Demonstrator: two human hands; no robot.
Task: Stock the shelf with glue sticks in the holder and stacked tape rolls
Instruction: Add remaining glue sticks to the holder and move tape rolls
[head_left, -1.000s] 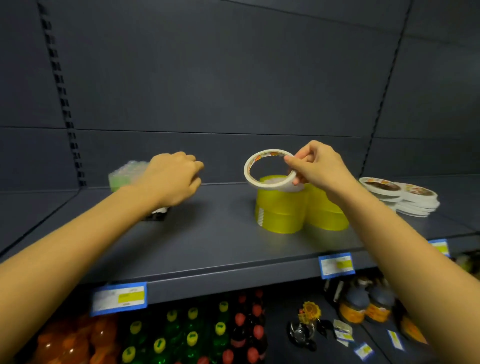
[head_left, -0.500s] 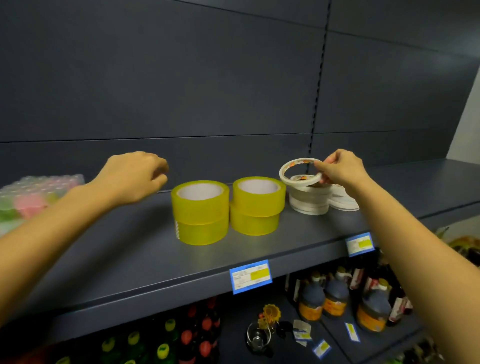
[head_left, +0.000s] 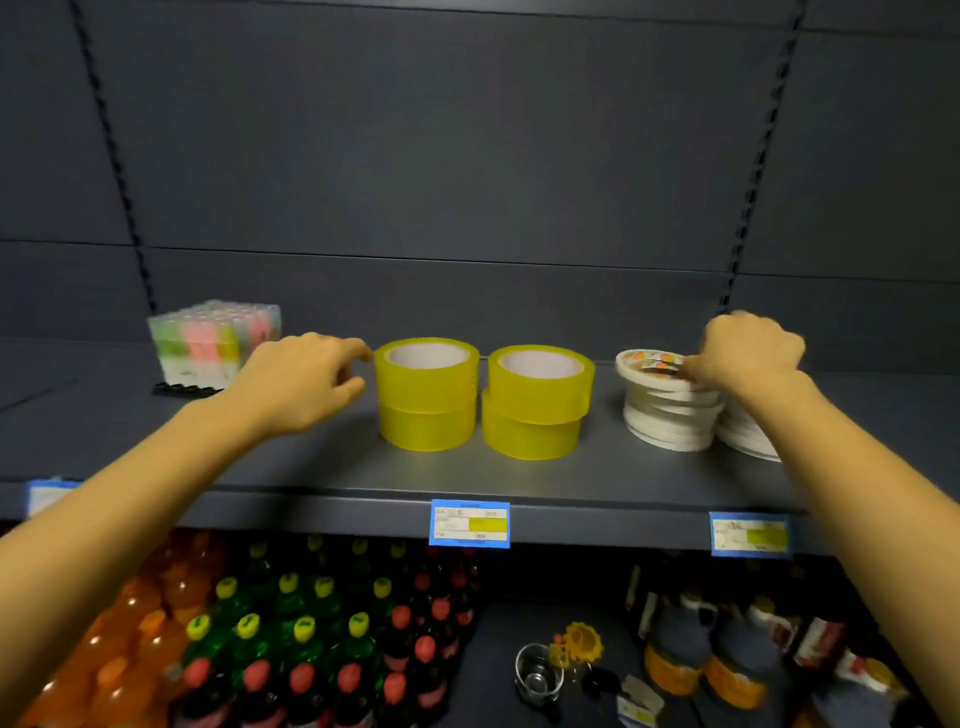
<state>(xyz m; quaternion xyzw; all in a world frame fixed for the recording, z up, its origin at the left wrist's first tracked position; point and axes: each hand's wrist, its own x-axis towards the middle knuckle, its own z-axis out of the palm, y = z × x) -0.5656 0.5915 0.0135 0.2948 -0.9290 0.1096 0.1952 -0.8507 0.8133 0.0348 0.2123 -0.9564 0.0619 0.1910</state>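
Right hand (head_left: 748, 351), fingers curled down, rests on the white tape stack (head_left: 667, 410).

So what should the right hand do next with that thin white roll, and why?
Probably let go and lift clear. The right hand pinches the thin white roll at its edge, and the roll lies flat on the white tape stack, roughly in line with it.
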